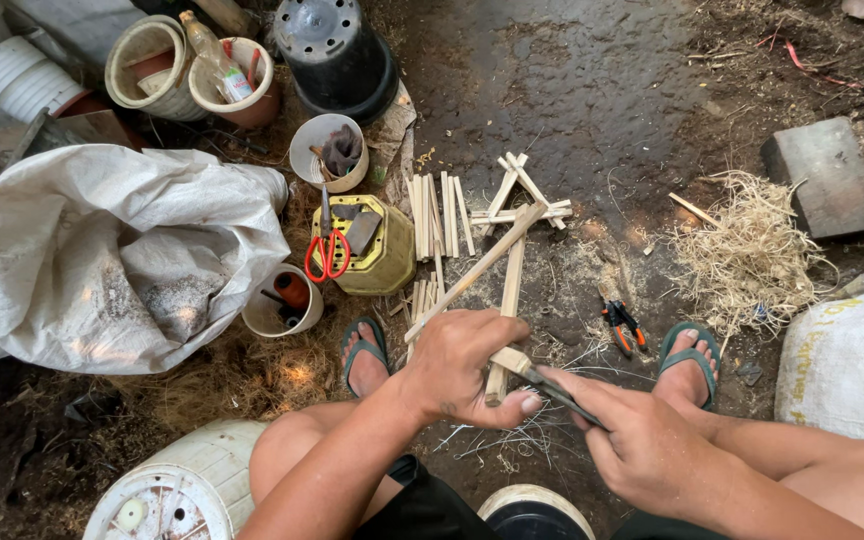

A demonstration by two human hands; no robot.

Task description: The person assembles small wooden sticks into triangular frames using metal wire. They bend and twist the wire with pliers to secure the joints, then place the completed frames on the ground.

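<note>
Knife blade meeting wooden stick, both hands engaged.

Left hand [462,365] is gripping wooden sticks [505,300] in a closed fist, low centre of view, above the dirt between two sandalled feet. Right hand [642,440] is clenching a knife [552,388], blade touching a stick's near end. Red scissors [327,250] are lying on a yellow container [382,265]; orange pliers [622,325] are resting nearby.

Red-handled scissors [328,245], pale bamboo strip [477,265], white sack [122,250]

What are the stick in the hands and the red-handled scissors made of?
The stick looks like bamboo or pale wood: bare, matte, with thin shavings below it. The scissors seem to have metal blades, grey and dull, with glossy red handles, probably plastic.
</note>
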